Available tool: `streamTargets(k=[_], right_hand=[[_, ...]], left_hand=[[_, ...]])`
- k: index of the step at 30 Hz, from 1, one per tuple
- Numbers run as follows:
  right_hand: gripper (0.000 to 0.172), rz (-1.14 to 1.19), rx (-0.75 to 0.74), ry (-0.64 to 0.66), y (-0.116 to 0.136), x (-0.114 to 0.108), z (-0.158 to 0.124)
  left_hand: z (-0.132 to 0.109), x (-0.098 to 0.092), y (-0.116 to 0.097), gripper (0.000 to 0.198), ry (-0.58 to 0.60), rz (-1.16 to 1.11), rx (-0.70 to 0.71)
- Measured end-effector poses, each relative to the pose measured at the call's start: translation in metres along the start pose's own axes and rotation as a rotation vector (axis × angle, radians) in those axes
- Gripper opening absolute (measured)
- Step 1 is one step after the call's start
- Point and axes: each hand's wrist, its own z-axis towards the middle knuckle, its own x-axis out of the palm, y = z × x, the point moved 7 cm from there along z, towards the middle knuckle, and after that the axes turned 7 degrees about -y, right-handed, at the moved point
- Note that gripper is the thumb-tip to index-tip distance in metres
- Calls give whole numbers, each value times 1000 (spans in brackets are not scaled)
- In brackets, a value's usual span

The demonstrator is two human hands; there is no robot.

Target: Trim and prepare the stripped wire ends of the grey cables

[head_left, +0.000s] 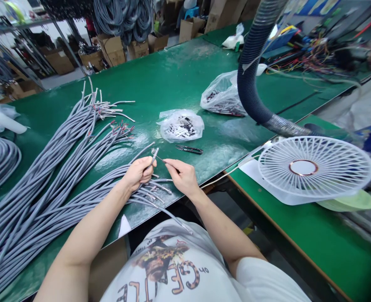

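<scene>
My left hand is closed round the end of a grey cable, whose stripped tip shows frayed, silvery strands. Close by on the right, my right hand pinches something thin and dark that reaches to the cable tip. Whether it is a wire strand or a slim tool I cannot make out. Under and beside my left hand lies a bundle of grey cables with several stripped ends pointing right. Black thread snips lie on the green table just beyond my right hand.
An open plastic bag of black and white bits and a larger bag stand beyond my hands. More cables spread left. A ribbed hose hangs at right, above a white fan. The table's front edge runs near my body.
</scene>
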Motion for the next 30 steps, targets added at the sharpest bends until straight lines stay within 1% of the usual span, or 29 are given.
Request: streamTargets(k=[6, 13, 20, 23, 25, 26, 29, 30], right_hand=[[22, 42, -10, -23, 0, 0, 0], [22, 153, 90, -1, -4, 4, 1], [21, 92, 40, -11, -1, 2, 4], [20, 52, 13, 4, 8, 3, 6], [21, 31, -44, 15, 23, 3, 5], [22, 33, -100, 27, 33, 3, 4], [21, 73, -346, 107, 71, 2, -3], [20, 81, -404, 126, 79, 0, -4]], left_hand=[[0, 2, -1, 34, 4, 12, 2], [-1, 3, 0, 36, 16, 38, 20], [-2, 2, 0, 36, 12, 51, 29], [-3, 4, 0, 38, 8, 80, 30], [-1, 4, 1, 39, -8, 88, 29], [0, 3, 2, 38, -24, 84, 27], [2, -1, 1, 37, -85, 74, 44], [2, -2, 0, 37, -99, 75, 55]])
